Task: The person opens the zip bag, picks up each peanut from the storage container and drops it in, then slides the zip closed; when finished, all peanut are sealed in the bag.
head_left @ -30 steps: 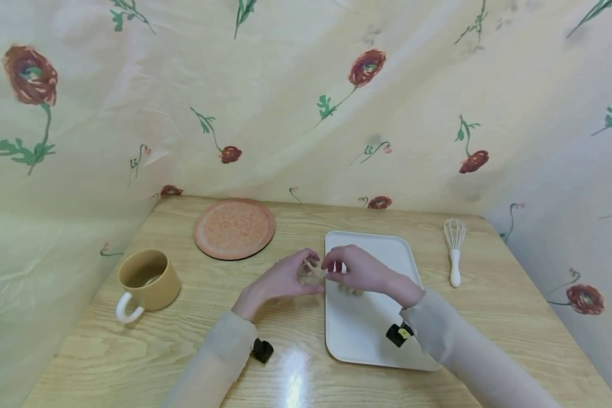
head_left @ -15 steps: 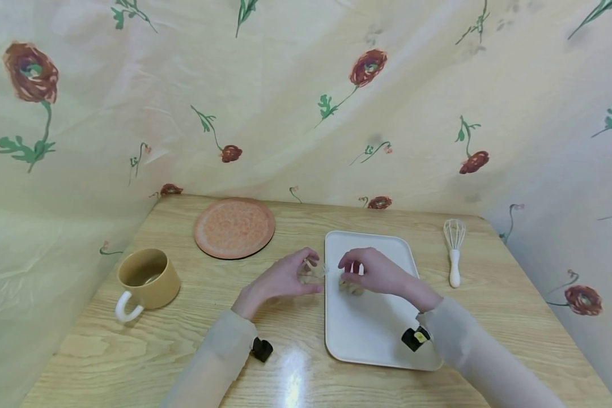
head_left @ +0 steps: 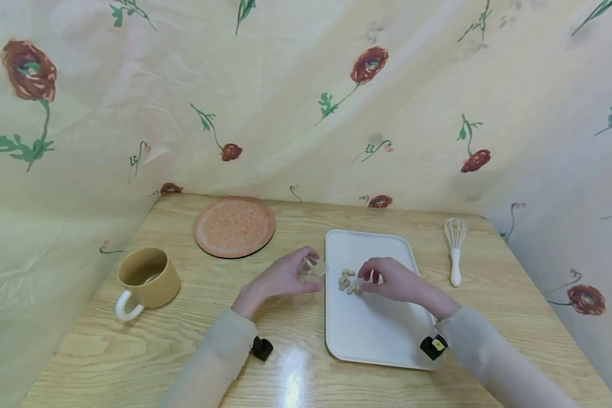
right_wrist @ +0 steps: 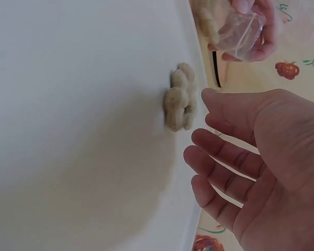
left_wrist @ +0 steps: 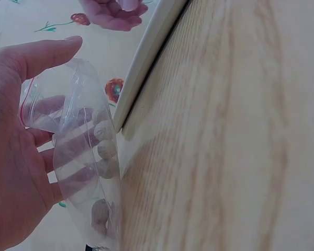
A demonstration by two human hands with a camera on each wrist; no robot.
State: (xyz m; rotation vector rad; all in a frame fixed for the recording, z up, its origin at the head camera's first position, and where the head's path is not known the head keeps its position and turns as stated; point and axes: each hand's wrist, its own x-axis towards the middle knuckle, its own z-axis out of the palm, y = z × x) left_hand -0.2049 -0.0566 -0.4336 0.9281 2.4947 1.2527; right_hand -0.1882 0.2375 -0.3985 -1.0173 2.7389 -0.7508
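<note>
My left hand (head_left: 285,276) holds a clear zip bag (left_wrist: 68,172) just left of the white tray (head_left: 362,334), thumb on one side and fingers on the other. Several unshelled peanuts (left_wrist: 105,149) show through the bag's plastic in the left wrist view. On the tray's left half lies a small cluster of peanuts (head_left: 344,280), seen close up in the right wrist view. Over the tray, just right of that cluster, is my right hand (head_left: 395,279). Its fingers are loosely bent, and nothing shows between them in the right wrist view.
A tan mug (head_left: 155,283) with a white handle stands at the left. Behind my left hand lies a round orange-pink mat (head_left: 234,228). A white-handled whisk (head_left: 455,255) lies right of the tray, and a floral cloth (head_left: 285,102) hangs behind the wooden table (head_left: 219,277).
My right hand has moved right, away from the bag, and the peanuts on the tray have come into fuller view. My left hand stays in place with the zip bag.
</note>
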